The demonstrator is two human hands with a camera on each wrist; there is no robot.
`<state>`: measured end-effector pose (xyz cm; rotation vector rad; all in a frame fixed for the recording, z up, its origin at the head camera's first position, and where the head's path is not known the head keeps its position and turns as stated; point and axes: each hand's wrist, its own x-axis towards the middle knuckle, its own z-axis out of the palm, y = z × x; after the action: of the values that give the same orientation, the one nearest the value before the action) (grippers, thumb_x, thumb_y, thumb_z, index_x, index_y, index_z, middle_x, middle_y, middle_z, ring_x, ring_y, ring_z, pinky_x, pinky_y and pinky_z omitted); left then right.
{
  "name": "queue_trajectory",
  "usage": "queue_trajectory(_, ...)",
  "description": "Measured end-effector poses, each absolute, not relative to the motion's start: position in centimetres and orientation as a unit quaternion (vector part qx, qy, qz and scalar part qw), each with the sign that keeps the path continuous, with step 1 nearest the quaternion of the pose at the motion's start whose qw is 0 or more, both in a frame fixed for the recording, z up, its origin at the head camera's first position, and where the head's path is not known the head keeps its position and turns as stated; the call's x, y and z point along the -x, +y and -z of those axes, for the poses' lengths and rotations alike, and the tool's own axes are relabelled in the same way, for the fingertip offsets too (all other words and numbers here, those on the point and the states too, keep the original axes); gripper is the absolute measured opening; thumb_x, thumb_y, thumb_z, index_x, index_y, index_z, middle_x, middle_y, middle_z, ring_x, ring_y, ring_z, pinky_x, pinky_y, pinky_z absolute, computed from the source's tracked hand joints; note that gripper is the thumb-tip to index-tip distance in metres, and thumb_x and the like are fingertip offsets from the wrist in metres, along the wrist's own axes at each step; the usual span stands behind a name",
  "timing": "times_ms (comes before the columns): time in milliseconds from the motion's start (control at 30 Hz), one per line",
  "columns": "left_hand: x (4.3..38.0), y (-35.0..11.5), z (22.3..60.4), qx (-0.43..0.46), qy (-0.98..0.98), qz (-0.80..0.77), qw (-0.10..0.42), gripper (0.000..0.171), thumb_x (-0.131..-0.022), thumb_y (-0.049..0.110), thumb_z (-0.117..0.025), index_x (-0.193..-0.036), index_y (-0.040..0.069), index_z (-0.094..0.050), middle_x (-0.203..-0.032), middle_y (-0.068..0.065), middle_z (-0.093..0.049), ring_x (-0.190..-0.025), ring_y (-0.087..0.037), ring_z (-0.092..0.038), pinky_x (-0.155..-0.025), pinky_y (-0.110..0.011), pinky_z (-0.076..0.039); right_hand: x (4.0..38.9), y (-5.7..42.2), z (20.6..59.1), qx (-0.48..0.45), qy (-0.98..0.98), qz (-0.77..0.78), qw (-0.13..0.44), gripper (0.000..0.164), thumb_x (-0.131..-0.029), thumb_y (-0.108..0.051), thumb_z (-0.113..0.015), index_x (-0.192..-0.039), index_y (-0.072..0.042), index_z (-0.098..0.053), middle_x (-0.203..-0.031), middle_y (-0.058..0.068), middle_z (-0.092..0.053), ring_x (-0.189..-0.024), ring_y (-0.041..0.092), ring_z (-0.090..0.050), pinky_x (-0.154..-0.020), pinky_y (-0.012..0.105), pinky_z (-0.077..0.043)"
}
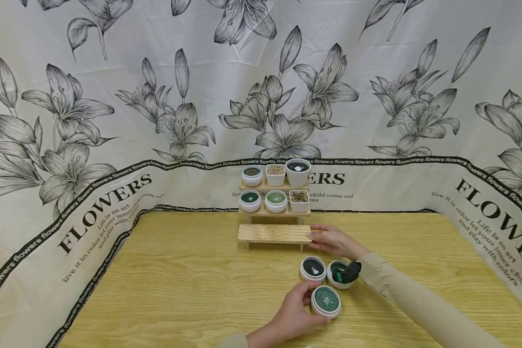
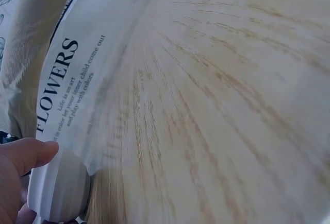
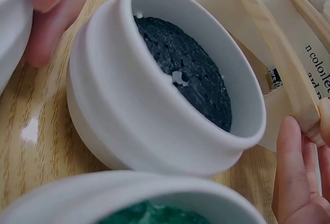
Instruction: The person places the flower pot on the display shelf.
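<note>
Wooden bench before flower-printed cloth, a stepped stand by its back edge.
The left grip is curled round a green-filled pot, right of the bench's middle and well apart from the back edge, mouth facing up. The right grip pinches the right end of the stand's lowest step; the stand's long axis runs left to right, along the back edge.
</note>
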<state>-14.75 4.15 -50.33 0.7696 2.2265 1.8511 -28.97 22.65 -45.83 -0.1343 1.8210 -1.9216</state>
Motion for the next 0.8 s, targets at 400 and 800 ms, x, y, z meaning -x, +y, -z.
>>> queue_trajectory(400, 14.59, 4.59, 50.37, -0.264, 0.752, -0.601, 0.062, 0.064, -0.069, 0.004, -0.084, -0.126, -0.001, -0.055, -0.119, -0.009, -0.059, -0.103, -0.001, -0.054, -0.083, -0.014, -0.051, 29.07, 22.5, 45.73, 0.049, 0.659, 0.708, 0.247, 0.063, -0.097, 0.002, -0.045, -0.146, 0.017, -0.009, -0.106, 0.008, -0.056, -0.087, 0.006, -0.063, -0.088, 0.023, -0.055)
queue_trajectory(800, 14.82, 4.68, 50.51, -0.254, 0.75, -0.604, 0.087, 0.064, -0.07, 0.01, -0.084, -0.127, 0.002, -0.055, -0.117, -0.002, -0.06, -0.1, 0.005, -0.051, -0.081, -0.012, -0.048, 29.16, 22.7, 45.71, 0.048, 0.649, 0.715, 0.256, 0.063, -0.097, 0.002, -0.045, -0.145, 0.018, -0.008, -0.105, 0.006, -0.057, -0.088, 0.007, -0.063, -0.087, 0.022, -0.055)
